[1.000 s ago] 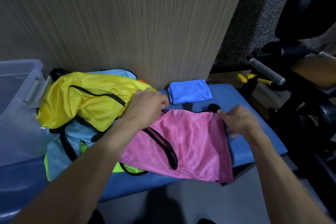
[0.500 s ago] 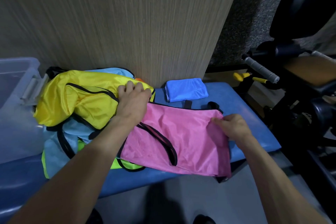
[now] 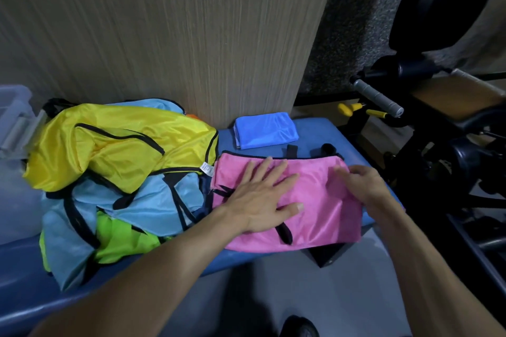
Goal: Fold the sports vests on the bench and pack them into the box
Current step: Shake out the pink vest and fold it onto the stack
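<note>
Head view: pink vest (image 3: 315, 216) lay lower centre on the blue surface (image 3: 315, 131), pressed flat under the open-fingered left hand (image 3: 262, 200). Right hand (image 3: 364, 183) blurred, fingers' state unclear. Probably light, limp, slippery; best pinched at hems.

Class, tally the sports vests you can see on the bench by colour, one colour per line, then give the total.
Pink vest: 1
Yellow vest: 1
Light blue vests: at least 1, bunched
Neon green vest: 1
Folded blue vest: 1
Orange: a sliver only, uncounted
Total: at least 5
</note>
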{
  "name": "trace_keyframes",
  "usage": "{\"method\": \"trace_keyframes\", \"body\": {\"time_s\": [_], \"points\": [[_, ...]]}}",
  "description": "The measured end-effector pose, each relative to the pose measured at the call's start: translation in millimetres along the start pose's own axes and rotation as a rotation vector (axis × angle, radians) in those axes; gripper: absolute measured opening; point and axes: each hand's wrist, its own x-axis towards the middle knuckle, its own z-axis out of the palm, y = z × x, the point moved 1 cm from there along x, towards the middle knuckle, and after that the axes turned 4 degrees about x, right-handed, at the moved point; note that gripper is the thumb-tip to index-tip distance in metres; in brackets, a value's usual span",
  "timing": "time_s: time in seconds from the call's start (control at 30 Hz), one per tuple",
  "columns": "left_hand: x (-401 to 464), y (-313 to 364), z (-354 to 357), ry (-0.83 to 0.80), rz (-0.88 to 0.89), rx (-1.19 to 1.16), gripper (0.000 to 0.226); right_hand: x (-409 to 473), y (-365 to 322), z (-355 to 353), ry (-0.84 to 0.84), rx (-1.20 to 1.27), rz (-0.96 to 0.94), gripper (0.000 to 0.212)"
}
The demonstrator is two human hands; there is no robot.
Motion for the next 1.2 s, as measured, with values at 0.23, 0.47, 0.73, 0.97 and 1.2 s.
{"method": "trace_keyframes", "body": {"time_s": [0.23,0.47,0.73,0.97,1.2], "points": [[12,7,-10,-0.053,-0.097,-0.052,0.087,-16,5,-17,-0.398,0.217,0.184,0.074],[18,18,8,-0.131,-0.041,0.034,0.098,-29,9,-20,-0.412,0.320,0.215,0.060],[16,23,13,-0.065,-0.084,0.067,0.099,-44,-4,-18,-0.430,0.407,0.221,0.053],[-4,14,-22,0.083,-0.057,-0.143,0.082,-59,-47,-6,-0.424,0.528,0.117,0.031],[-26,-52,-57,0.391,-0.561,-1.348,0.023,-101,-107,90,-0.440,0.103,-0.260,0.049]]}}
